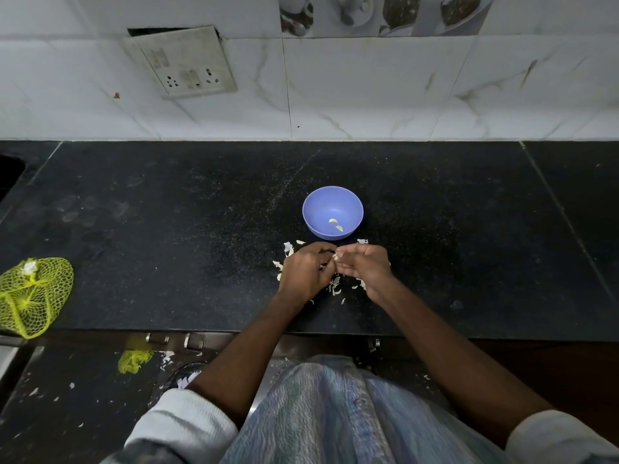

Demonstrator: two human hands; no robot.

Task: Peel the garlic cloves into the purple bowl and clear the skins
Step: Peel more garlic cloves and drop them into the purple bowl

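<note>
Pinching one garlic clove (335, 257) between left hand (306, 271) & right hand (363, 266), just by the purple bowl (332, 212) w/ two peeled cloves (336, 224) inside, it could be dropped among the skins (335, 285) if squeezed too hard.

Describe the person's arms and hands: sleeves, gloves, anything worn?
Both hands, left hand and right hand, are bare: no gloves, and no rings or watch visible. Forearms are bare too. Pale grey-white sleeves are pushed up near the elbows on both arms.
</note>
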